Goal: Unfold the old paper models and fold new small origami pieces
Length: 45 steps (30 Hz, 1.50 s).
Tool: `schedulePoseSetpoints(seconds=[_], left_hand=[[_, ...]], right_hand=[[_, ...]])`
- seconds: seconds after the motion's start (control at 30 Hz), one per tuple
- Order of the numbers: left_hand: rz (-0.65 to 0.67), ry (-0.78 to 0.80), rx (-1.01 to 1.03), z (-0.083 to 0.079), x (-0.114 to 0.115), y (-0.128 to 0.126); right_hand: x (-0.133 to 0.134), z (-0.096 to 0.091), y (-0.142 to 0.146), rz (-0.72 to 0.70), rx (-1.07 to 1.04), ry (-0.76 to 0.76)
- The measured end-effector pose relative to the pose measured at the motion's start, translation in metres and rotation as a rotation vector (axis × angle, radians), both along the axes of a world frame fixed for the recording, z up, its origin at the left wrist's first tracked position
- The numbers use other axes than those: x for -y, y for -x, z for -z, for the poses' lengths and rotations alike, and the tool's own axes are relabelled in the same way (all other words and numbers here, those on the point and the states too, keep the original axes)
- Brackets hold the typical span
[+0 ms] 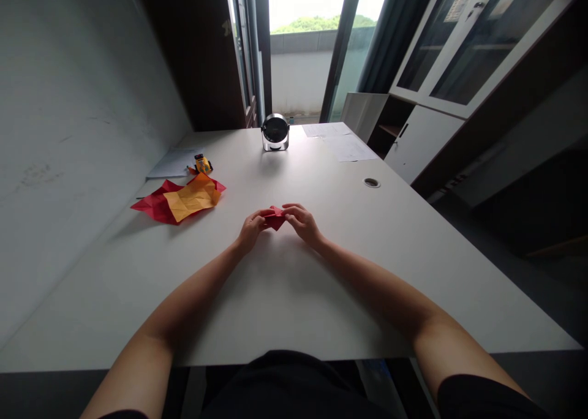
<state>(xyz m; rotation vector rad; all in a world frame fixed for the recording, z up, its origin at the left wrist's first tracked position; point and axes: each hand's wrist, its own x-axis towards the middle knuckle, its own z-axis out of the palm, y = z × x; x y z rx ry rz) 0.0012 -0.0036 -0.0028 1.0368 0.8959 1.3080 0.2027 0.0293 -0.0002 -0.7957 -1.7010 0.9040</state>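
A small piece of folded red paper (276,219) is held between my two hands above the middle of the white table (294,302). My left hand (251,229) pinches its left side, fingers closed on the paper. On the other side, my right hand (302,223) grips the right part with thumb and fingers. Several folds and a pointed lower tip show on the paper; my fingers hide its side edges.
Creased red paper (154,204) and an orange sheet (190,200) lie at the left, near a small yellow toy-like object (202,163). A round black device on a stand (275,131) stands at the back. White papers (346,146) and a cable hole (372,182) are on the right.
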Motion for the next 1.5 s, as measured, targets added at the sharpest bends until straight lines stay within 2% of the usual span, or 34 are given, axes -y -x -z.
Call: schedulePoseSetpoints(seconds=[0.17, 0.37, 0.47, 0.63, 0.8, 0.93, 1.03, 1.2, 1.5], left_hand=[[0.015, -0.054, -0.019, 0.000, 0.003, 0.000], [0.013, -0.141, -0.164, -0.001, 0.006, -0.001], [-0.008, -0.175, -0.259, 0.000, 0.006, -0.001], [-0.039, -0.194, -0.301, -0.002, 0.008, -0.003], [-0.085, -0.196, -0.314, -0.004, 0.007, -0.004], [-0.136, -0.170, -0.276, 0.000, 0.005, -0.004], [-0.102, -0.136, -0.247, 0.001, 0.005, -0.002], [-0.138, -0.130, -0.360, 0.001, 0.006, 0.000], [-0.179, -0.176, -0.420, -0.005, 0.012, -0.005]], right_hand=[[0.001, -0.003, 0.000, 0.027, -0.016, 0.047], [0.001, -0.001, 0.001, -0.119, -0.134, 0.319], [0.002, 0.000, 0.001, -0.127, -0.074, 0.274], [0.000, 0.007, 0.003, -0.113, 0.037, 0.173], [-0.002, 0.013, 0.004, -0.131, 0.063, 0.175], [-0.001, 0.010, 0.003, -0.127, 0.078, 0.163], [0.003, 0.005, 0.003, -0.141, 0.149, 0.137], [0.010, 0.000, 0.004, -0.156, 0.235, 0.116], [0.008, -0.001, 0.001, -0.058, 0.291, 0.148]])
